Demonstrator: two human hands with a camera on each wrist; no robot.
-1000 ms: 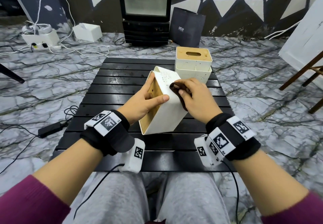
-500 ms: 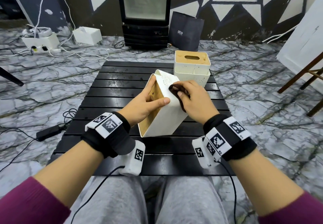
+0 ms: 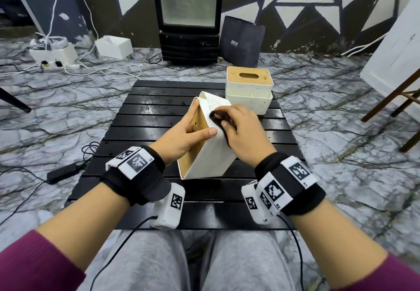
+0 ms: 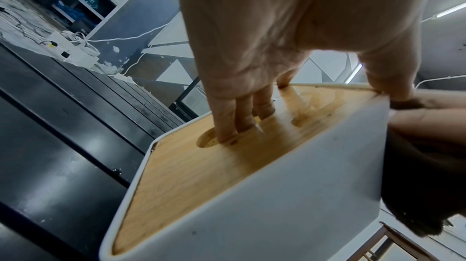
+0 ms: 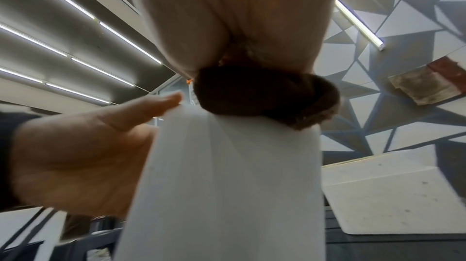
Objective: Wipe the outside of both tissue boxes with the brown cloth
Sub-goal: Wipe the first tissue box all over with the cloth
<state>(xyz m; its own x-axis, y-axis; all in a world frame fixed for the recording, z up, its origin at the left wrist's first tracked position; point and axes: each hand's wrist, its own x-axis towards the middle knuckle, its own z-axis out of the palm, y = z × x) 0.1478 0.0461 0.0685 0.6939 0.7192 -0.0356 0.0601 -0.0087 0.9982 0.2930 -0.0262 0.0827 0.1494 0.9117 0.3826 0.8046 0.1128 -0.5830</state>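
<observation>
A white tissue box [image 3: 211, 154] with a wooden lid stands tilted on its end on the black slatted table [image 3: 159, 109]. My left hand [image 3: 184, 136] grips it, fingers hooked into the lid's slot [image 4: 214, 139] and thumb over the upper edge. The right hand [image 3: 241, 129] holds the bunched brown cloth [image 3: 218, 118] against the box's white upper side [image 5: 227, 165]. In the right wrist view the cloth [image 5: 264, 96] sits under the palm at the box's far edge. A second white tissue box [image 3: 248, 88], lid up, stands upright behind on the table's far right.
A glass-door fridge [image 3: 188, 15] and a dark paper bag [image 3: 241, 40] stand on the marbled floor beyond the table. White boxes and cables [image 3: 68, 63] lie at far left, a power adapter [image 3: 63, 172] near the table's left edge. Wooden chair legs [image 3: 397, 100] stand at right.
The right hand with the cloth has slid slightly up the box's white side toward its far end. The left hand keeps its grip and the box stays tilted.
</observation>
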